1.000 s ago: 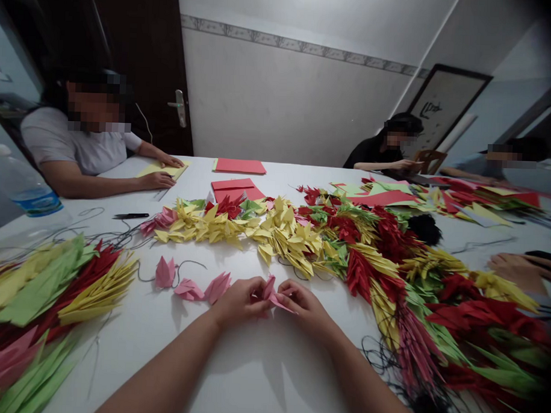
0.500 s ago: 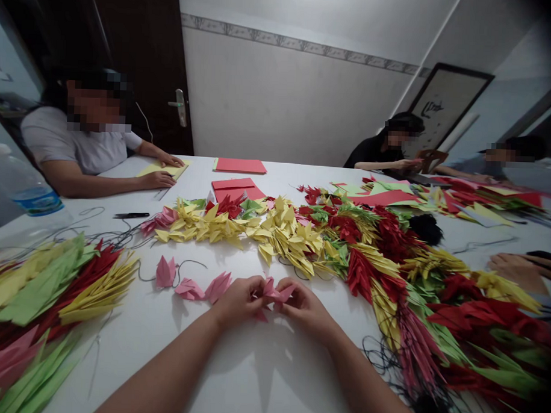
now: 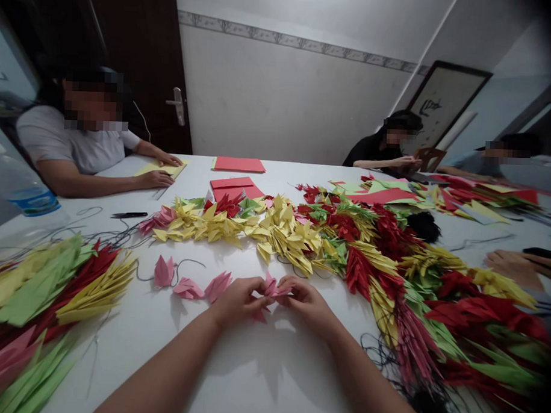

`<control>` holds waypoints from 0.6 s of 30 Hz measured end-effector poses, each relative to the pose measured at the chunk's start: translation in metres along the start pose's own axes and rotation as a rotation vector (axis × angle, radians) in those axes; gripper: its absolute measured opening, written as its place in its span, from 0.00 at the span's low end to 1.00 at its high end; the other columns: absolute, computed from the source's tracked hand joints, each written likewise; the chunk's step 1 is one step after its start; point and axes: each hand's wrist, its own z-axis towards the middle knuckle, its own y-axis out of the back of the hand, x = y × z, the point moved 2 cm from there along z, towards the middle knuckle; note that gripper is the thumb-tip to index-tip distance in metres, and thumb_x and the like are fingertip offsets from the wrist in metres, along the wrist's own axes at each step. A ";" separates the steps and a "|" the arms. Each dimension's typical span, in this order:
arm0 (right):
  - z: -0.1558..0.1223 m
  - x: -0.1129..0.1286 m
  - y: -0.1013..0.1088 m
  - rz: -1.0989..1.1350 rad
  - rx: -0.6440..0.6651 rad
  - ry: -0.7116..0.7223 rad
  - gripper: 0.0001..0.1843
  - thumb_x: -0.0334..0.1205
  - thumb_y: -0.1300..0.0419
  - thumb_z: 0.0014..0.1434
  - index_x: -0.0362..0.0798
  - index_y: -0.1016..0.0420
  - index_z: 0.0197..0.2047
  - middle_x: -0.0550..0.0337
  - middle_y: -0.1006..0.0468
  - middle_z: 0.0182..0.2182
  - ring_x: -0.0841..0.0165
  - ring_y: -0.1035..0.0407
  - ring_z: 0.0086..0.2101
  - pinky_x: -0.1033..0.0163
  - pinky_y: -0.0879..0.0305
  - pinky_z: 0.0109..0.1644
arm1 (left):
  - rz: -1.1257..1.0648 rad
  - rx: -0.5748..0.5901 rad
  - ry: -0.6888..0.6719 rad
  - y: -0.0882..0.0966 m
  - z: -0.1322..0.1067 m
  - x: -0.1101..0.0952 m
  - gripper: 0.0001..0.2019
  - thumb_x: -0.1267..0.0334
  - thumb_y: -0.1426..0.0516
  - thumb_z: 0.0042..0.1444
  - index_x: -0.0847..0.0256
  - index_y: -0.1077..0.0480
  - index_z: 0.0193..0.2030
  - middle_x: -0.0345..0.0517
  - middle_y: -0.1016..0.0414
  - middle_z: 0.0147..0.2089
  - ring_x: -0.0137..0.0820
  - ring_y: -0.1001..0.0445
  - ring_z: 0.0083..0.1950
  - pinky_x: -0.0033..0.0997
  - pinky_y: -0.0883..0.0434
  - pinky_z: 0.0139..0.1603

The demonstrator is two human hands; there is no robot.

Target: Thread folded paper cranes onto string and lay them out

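Note:
A pink origami crane (image 3: 275, 286) is pinched between the fingertips of my left hand (image 3: 241, 303) and my right hand (image 3: 307, 304), just above the white table. Both hands are closed on it from either side, and part of it is hidden by the fingers. Another pink paper tip pokes out under my left fingers. Left of my hands, several pink paper cranes (image 3: 189, 288) lie in a row, with a dark string (image 3: 190, 263) running by the leftmost one.
Garlands of yellow cranes (image 3: 283, 231) and red cranes (image 3: 359, 271) stretch behind and right. Folded paper bundles (image 3: 32, 294) lie at left. A pen-like black knife (image 3: 129, 214), a water bottle (image 3: 25, 183) and red paper (image 3: 239, 164) stand farther off. Co-workers sit around the table (image 3: 251, 374).
The pink crane between my fingers has turned slightly, and my right fingers have shifted a little over its right end. The view has moved slightly.

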 end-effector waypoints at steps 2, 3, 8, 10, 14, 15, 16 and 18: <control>0.001 0.002 0.000 -0.019 0.004 -0.011 0.11 0.46 0.38 0.48 0.47 0.27 0.26 0.59 0.32 0.29 0.69 0.35 0.32 0.63 0.38 0.37 | 0.050 -0.020 -0.006 0.000 0.000 -0.001 0.11 0.56 0.48 0.52 0.62 0.34 0.30 0.39 0.30 0.30 0.26 0.33 0.31 0.23 0.35 0.31; 0.001 0.004 0.000 -0.031 0.004 -0.013 0.11 0.47 0.38 0.49 0.47 0.27 0.25 0.59 0.32 0.28 0.68 0.35 0.32 0.62 0.38 0.38 | 0.063 -0.029 -0.010 0.000 0.000 -0.001 0.11 0.56 0.49 0.52 0.62 0.34 0.30 0.39 0.29 0.30 0.26 0.32 0.31 0.24 0.35 0.31; -0.001 0.013 -0.003 -0.055 -0.041 -0.023 0.13 0.48 0.37 0.47 0.47 0.26 0.24 0.58 0.31 0.30 0.68 0.35 0.33 0.63 0.37 0.38 | -0.004 -0.069 -0.023 -0.001 0.000 -0.004 0.08 0.58 0.48 0.52 0.61 0.35 0.31 0.39 0.29 0.30 0.25 0.32 0.30 0.22 0.35 0.29; -0.001 0.013 -0.004 -0.056 -0.054 -0.018 0.12 0.48 0.37 0.47 0.47 0.26 0.25 0.57 0.31 0.31 0.68 0.35 0.34 0.63 0.37 0.37 | -0.023 -0.081 -0.014 0.000 0.000 -0.005 0.07 0.59 0.48 0.51 0.61 0.35 0.30 0.39 0.29 0.29 0.25 0.32 0.29 0.22 0.35 0.28; -0.001 0.009 -0.006 0.005 -0.029 -0.072 0.13 0.47 0.36 0.46 0.46 0.28 0.28 0.58 0.30 0.30 0.68 0.34 0.33 0.63 0.37 0.37 | -0.065 -0.107 0.013 0.000 0.000 -0.003 0.07 0.60 0.47 0.51 0.61 0.37 0.29 0.40 0.27 0.29 0.26 0.30 0.31 0.23 0.35 0.29; -0.001 0.007 -0.006 0.035 -0.021 -0.113 0.13 0.47 0.35 0.45 0.46 0.29 0.29 0.59 0.29 0.30 0.68 0.34 0.32 0.63 0.37 0.37 | -0.104 -0.102 0.024 0.000 0.000 -0.002 0.07 0.59 0.47 0.51 0.60 0.37 0.31 0.40 0.26 0.31 0.27 0.29 0.31 0.24 0.34 0.29; -0.001 0.005 -0.007 0.068 -0.014 -0.155 0.15 0.47 0.34 0.44 0.46 0.30 0.29 0.60 0.29 0.29 0.68 0.33 0.32 0.63 0.38 0.37 | -0.148 -0.091 0.036 -0.001 0.000 -0.001 0.08 0.59 0.47 0.51 0.60 0.37 0.36 0.41 0.25 0.32 0.27 0.28 0.31 0.24 0.34 0.30; -0.001 0.003 -0.008 0.146 -0.018 -0.219 0.17 0.47 0.33 0.41 0.47 0.33 0.30 0.61 0.28 0.28 0.68 0.32 0.32 0.62 0.38 0.37 | -0.218 -0.066 0.060 -0.002 0.000 0.002 0.17 0.59 0.46 0.51 0.57 0.42 0.48 0.41 0.23 0.35 0.28 0.26 0.31 0.25 0.33 0.29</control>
